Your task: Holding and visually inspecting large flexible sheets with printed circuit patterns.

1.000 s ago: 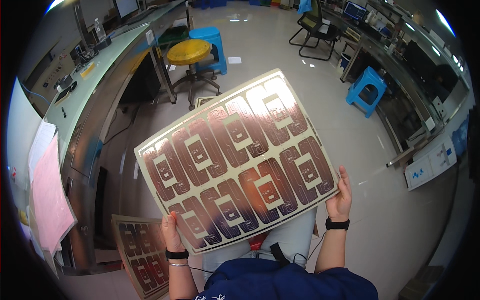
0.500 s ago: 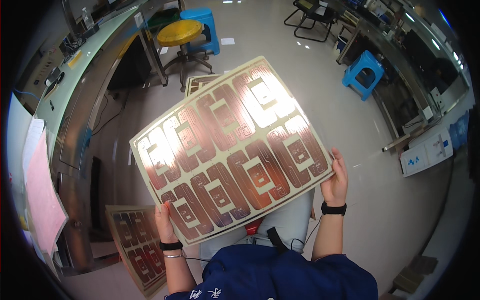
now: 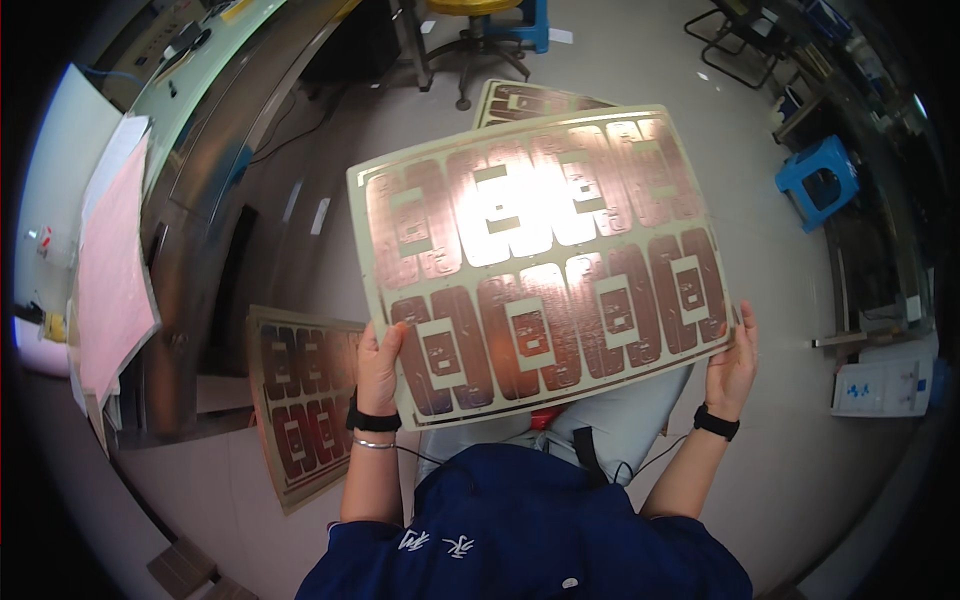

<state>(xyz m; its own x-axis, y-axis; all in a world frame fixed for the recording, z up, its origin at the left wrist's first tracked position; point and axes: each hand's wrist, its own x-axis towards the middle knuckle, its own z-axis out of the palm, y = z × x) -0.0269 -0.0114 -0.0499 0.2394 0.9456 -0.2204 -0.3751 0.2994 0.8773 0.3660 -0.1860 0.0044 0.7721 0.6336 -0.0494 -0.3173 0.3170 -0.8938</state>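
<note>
A large cream circuit board panel (image 3: 545, 262) with rows of copper-coloured tracks is held above my lap, its face toward me. My left hand (image 3: 378, 372) grips its lower left edge, thumb on the face. At the lower right corner, my right hand (image 3: 735, 365) is closed on the edge; part of its fingers is behind the panel. Bright glare washes out some tracks in the upper row. A similar panel (image 3: 300, 400) leans near the cabinet, left of my left hand. Beyond the held panel's top edge, another patterned panel (image 3: 535, 100) is partly hidden.
To my left runs a long workbench (image 3: 205, 75) over metal cabinets, with pink and white sheets (image 3: 115, 270) hanging beside it. A yellow round stool (image 3: 475, 8) on castors stands ahead. On the right are a blue plastic stool (image 3: 818, 182) and a white box (image 3: 885, 385).
The held panel has turned clockwise, from a steep slant to nearly level, and both hands moved with it, still gripping. My view has shifted, so the surroundings sit elsewhere in the picture.
</note>
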